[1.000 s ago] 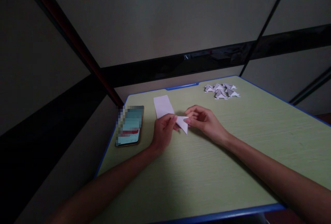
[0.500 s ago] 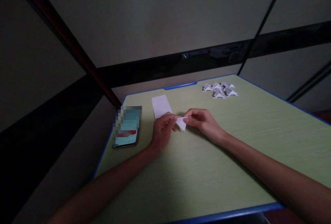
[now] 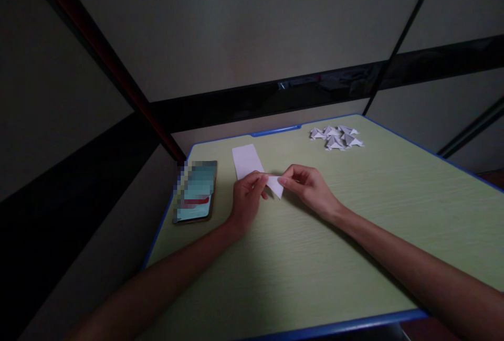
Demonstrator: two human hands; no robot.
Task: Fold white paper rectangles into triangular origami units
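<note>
Between my two hands, just above the table, is a small folded piece of white paper (image 3: 276, 186) with a corner pointing down. My left hand (image 3: 247, 194) pinches its left side between thumb and fingers. On its right side, my right hand (image 3: 302, 182) is closed, thumb and index finger gripping the upper edge. Part of the folded paper is hidden behind my fingers. Just beyond my left hand lies a flat white sheet of paper (image 3: 247, 159), its near end covered by that hand.
A phone (image 3: 197, 194) with a lit, partly blurred screen lies at the left of the green table (image 3: 334, 267). Several folded paper figures (image 3: 335, 142) sit together at the far right. The table has a blue edge (image 3: 346, 325), and a panelled wall (image 3: 252, 31) stands behind it.
My right thumb has shifted slightly left along the paper, and the folded piece is tilted a little differently. Both hands keep their grip. The view has moved very slightly.
</note>
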